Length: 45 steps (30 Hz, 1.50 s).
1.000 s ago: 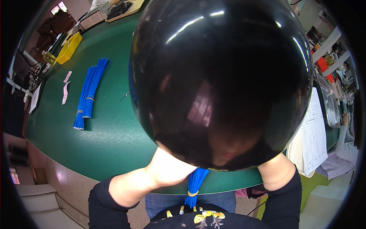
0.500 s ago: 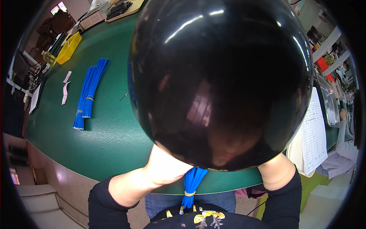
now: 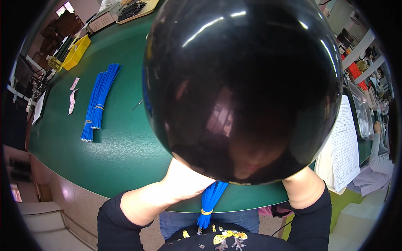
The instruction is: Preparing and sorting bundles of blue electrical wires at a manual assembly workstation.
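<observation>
A large, glossy black dome (image 3: 243, 92) fills the middle of the view and covers most of what lies beneath it. Under its lower left rim goes my left hand (image 3: 188, 180), of which only the wrist and the back part show. My right hand (image 3: 299, 184) is likewise hidden beyond the wrist, below the lower right rim. The fingers of both are out of sight, so what they hold cannot be seen. Between my wrists a bundle of blue wires (image 3: 212, 198), tied with a yellowish band, sticks out from beneath the dome and over the table's near edge.
On the green table (image 3: 117, 163), banded bundles of blue wires (image 3: 97, 98) lie at the left beside pink paper strips (image 3: 72, 101). A thin dark tool (image 3: 137, 104) lies near the dome. Farther back stands a yellow bin (image 3: 76, 53). Written sheets (image 3: 345, 146) lie right, near another person's arm (image 3: 378, 144).
My left hand and wrist have shifted slightly right and up. The near end of the blue wire bundle has swung a little left. The dome appears shifted very slightly within the view.
</observation>
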Motion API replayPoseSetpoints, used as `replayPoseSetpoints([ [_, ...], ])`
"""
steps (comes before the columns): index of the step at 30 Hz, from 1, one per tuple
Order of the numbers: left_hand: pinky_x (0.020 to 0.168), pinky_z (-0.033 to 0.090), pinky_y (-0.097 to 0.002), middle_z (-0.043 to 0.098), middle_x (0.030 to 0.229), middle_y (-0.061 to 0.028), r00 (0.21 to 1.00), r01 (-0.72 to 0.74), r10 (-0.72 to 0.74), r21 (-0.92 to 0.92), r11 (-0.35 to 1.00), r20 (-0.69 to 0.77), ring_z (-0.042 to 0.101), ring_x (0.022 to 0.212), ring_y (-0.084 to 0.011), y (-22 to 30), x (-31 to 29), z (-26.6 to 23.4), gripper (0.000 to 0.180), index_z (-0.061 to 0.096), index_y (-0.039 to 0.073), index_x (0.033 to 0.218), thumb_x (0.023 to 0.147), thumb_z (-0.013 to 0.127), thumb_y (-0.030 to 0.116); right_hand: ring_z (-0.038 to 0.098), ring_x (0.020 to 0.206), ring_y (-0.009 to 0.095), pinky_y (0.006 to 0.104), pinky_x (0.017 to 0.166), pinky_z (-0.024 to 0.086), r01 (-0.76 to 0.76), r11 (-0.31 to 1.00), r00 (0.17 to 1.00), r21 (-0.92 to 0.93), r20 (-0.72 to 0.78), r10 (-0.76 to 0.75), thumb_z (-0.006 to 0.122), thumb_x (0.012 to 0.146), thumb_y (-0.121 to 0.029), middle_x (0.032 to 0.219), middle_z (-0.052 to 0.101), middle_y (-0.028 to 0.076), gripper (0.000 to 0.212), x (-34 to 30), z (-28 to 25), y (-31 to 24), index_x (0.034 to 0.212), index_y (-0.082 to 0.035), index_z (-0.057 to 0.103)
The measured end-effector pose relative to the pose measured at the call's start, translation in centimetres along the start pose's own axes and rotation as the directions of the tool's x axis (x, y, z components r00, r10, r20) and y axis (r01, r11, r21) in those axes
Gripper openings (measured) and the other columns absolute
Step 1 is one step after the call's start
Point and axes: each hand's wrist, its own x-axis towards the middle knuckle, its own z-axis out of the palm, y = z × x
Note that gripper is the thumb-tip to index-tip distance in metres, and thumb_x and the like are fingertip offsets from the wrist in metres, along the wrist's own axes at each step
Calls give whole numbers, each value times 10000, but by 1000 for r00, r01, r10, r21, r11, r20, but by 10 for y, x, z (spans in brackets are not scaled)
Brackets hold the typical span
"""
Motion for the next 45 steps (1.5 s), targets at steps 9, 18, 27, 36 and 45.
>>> replayPoseSetpoints([
  [9,602,476,-290,600,758,-71,981,-192,184,253,948,55,591,665,-185,-4,1,-2,70,596,37,755,691,621,50,580,702,155,277,656,467,-505,846,857,171,212,469,649,680,-66,796,603,91,205,16,4,-25,841,41,580],
  [18,715,483,-274,616,895,-104,998,-55,48,-177,983,-41,593,785,-165,-1,-9,-6,303,582,-23,943,658,669,39,551,722,117,260,661,456,-188,973,963,134,-169,210,586,734,-19,823,584,64,252,-11,19,7,964,65,527],
  [27,714,482,-273,604,908,-108,996,90,-92,-400,912,14,581,788,-161,-4,-8,-6,346,562,-43,968,637,662,-42,538,760,189,285,712,443,-320,736,946,597,243,214,548,743,58,906,543,138,213,0,-8,23,952,75,507],
  [36,710,484,-274,601,901,-106,999,42,-40,-322,946,13,582,790,-159,1,-11,-11,369,564,-39,961,615,691,-39,563,697,170,283,650,458,-308,879,949,364,48,312,606,716,20,791,592,87,123,21,6,-27,837,26,589],
  [45,679,485,-260,612,850,-82,1000,-23,22,-61,998,-18,586,749,-146,2,-4,-7,313,581,-9,911,614,676,-39,527,745,118,264,676,447,-228,949,951,219,-157,265,557,760,3,870,568,81,216,-7,16,3,965,58,513],
])
